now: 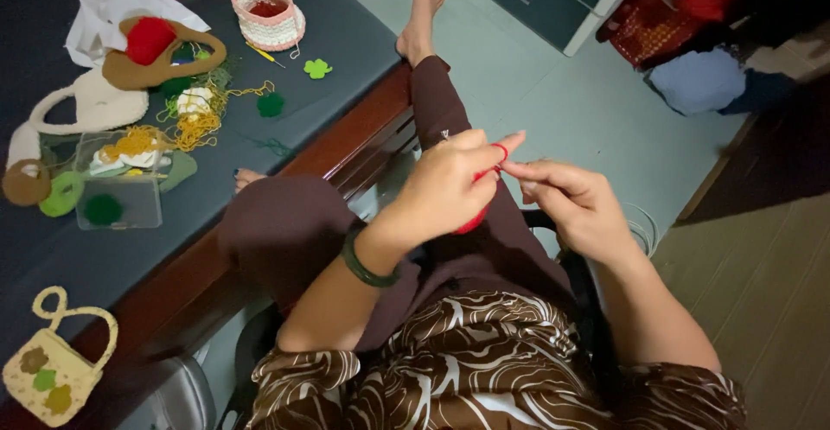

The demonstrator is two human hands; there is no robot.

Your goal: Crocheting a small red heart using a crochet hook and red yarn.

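My left hand (450,184) is closed around a small red crochet piece (471,221), with red yarn (500,150) looped over its index finger. My right hand (575,201) pinches a thin crochet hook at the red yarn, fingertips touching those of the left hand. Both hands are held above my lap, over dark maroon trousers (294,231). A green bangle (363,266) sits on my left wrist. The hook itself is mostly hidden by my fingers.
A dark table (346,41) on the left carries a pink-and-white crochet basket (268,8), green crochet leaves (317,68), yellow yarn (199,123), a clear plastic box (121,192), a brown handle piece (164,63) with a red ball. A small cream bag (52,369) lies near the front corner.
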